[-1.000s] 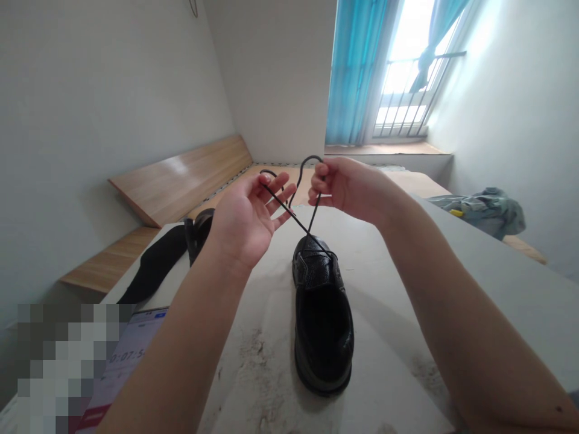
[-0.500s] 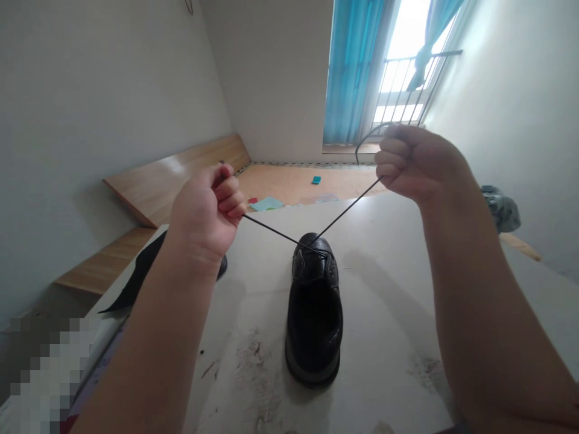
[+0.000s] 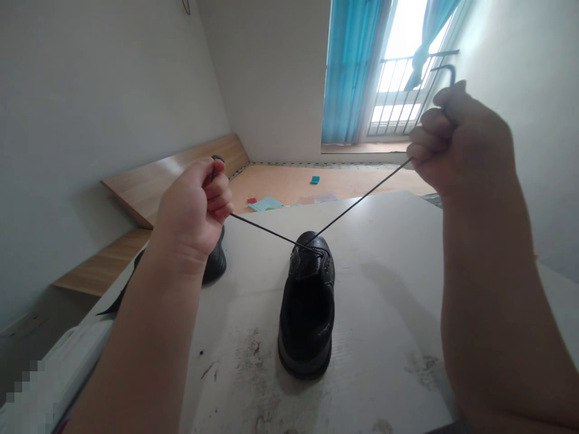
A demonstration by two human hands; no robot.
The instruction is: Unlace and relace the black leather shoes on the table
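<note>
A black leather shoe (image 3: pixel 307 307) stands heel-towards-me on a white table (image 3: pixel 389 301). Its black lace (image 3: pixel 362 196) runs out of the top eyelets in two taut strands. My left hand (image 3: pixel 192 208) is a fist closed on the left strand, up and to the left of the shoe. My right hand (image 3: pixel 456 141) is a fist closed on the right strand, raised high to the right, with the lace tip sticking out above it. A second black shoe (image 3: pixel 215 262) sits partly hidden behind my left wrist.
The table surface has dark scuff marks near its front. A wooden bed frame (image 3: pixel 167 178) lies along the left wall. Small coloured items lie on the wooden floor (image 3: pixel 289 184) beyond. A window with bars and blue curtains (image 3: pixel 348 72) is at the back.
Both hands went from loosely handling crossed lace ends close together above the shoe to fists pulled apart; the right hand rose up and right, and the lace strands are now taut.
</note>
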